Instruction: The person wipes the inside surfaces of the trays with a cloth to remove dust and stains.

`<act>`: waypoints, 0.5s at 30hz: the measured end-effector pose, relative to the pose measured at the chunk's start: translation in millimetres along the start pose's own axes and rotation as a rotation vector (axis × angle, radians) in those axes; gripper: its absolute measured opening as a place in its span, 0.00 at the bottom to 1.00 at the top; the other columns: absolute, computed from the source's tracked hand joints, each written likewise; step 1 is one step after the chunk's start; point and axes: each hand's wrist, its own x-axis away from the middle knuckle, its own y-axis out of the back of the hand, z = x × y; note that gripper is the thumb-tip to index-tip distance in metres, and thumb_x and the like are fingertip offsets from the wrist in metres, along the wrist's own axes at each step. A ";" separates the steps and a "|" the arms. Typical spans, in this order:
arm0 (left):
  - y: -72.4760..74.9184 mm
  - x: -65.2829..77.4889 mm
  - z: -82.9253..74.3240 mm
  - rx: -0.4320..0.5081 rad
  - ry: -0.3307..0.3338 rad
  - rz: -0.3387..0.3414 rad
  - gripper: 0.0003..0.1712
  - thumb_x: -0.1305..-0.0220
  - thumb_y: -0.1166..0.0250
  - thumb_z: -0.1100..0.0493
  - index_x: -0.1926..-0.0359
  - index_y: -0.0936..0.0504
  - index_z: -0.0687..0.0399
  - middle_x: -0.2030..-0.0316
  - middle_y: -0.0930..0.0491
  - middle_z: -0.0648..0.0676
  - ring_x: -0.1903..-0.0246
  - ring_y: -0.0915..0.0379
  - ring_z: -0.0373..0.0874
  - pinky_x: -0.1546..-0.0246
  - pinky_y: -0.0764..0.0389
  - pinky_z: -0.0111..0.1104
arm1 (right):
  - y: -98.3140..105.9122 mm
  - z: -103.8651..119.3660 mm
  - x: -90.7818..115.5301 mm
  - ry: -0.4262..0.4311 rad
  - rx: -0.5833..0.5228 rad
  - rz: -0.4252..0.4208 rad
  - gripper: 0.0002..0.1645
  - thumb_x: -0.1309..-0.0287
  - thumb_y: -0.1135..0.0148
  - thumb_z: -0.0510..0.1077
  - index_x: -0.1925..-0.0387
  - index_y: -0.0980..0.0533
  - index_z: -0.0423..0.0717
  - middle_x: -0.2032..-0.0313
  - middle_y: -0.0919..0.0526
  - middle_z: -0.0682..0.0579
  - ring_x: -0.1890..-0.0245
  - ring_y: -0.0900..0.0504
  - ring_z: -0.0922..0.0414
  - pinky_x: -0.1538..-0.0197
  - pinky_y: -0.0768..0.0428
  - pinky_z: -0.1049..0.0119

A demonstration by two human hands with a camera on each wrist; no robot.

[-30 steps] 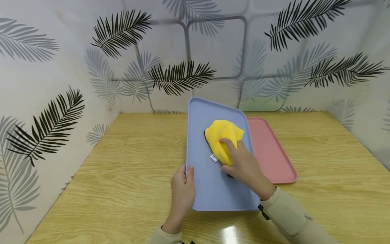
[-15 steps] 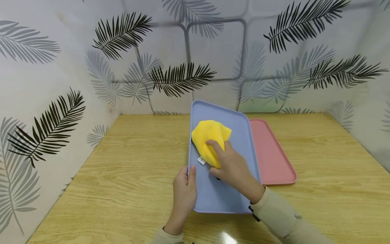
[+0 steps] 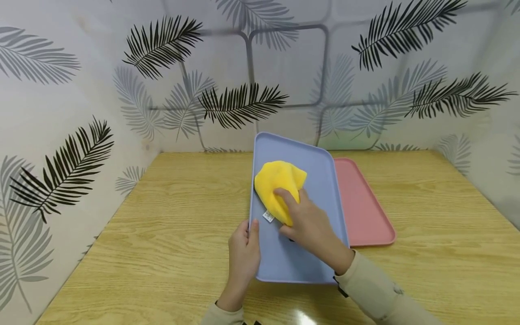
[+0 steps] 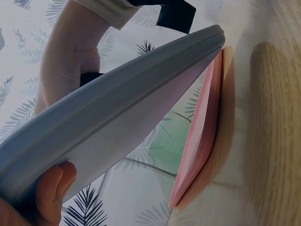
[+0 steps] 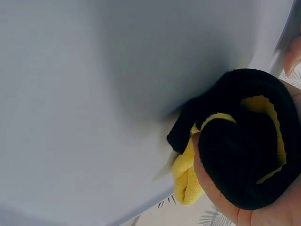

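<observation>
Taking the blue tray [image 3: 276,259] as our landmark, we find the left hand [image 3: 243,253] nearest, gripping its left rim, thumb on the inner side and fingers behind. The tray is tilted with its far end up; we judge that this hold steadies it and turns its inside towards the person.

The right hand [image 3: 312,223] reaches in over the tray's right rim, its fingers curled about a bunched yellow-and-black cloth [image 3: 280,185]. The cloth is within the tray's rim, against the inner face and close by the left rim; bunching probably gives a firmer pad to press with. A white tag [image 3: 268,216] pokes out below it.

Beyond the blue tray's right rim, a pink tray [image 3: 365,216] rests on the table [image 3: 162,216], partly hidden behind it. Farther back stands the leaf-patterned wall [image 3: 162,115].
</observation>
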 end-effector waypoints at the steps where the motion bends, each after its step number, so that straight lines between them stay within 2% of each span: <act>1: 0.4 0.0 -0.4 -0.001 0.000 -0.004 0.13 0.34 0.51 0.63 0.63 0.24 0.71 0.87 0.35 0.50 0.88 0.39 0.36 0.90 0.38 0.26 | 0.1 -1.5 1.1 -0.003 -0.001 0.004 0.41 0.71 0.30 0.38 0.48 0.35 0.51 0.68 0.32 0.41 0.86 0.37 0.56 0.86 0.37 0.68; 8: 4.4 -1.4 -1.2 -0.029 -0.028 -0.038 0.12 0.34 0.51 0.65 0.65 0.25 0.72 0.87 0.38 0.48 0.87 0.42 0.36 0.89 0.40 0.26 | -0.6 -16.8 7.2 -0.009 0.014 0.002 0.40 0.70 0.32 0.37 0.48 0.35 0.50 0.70 0.34 0.42 0.87 0.39 0.56 0.87 0.39 0.69; 15: 9.5 -3.6 -0.2 -0.050 -0.031 -0.063 0.12 0.34 0.51 0.65 0.69 0.26 0.70 0.87 0.40 0.48 0.87 0.45 0.36 0.88 0.42 0.26 | -0.6 -34.3 14.5 -0.092 0.050 0.052 0.40 0.68 0.33 0.38 0.47 0.37 0.51 0.70 0.35 0.41 0.87 0.38 0.55 0.88 0.39 0.67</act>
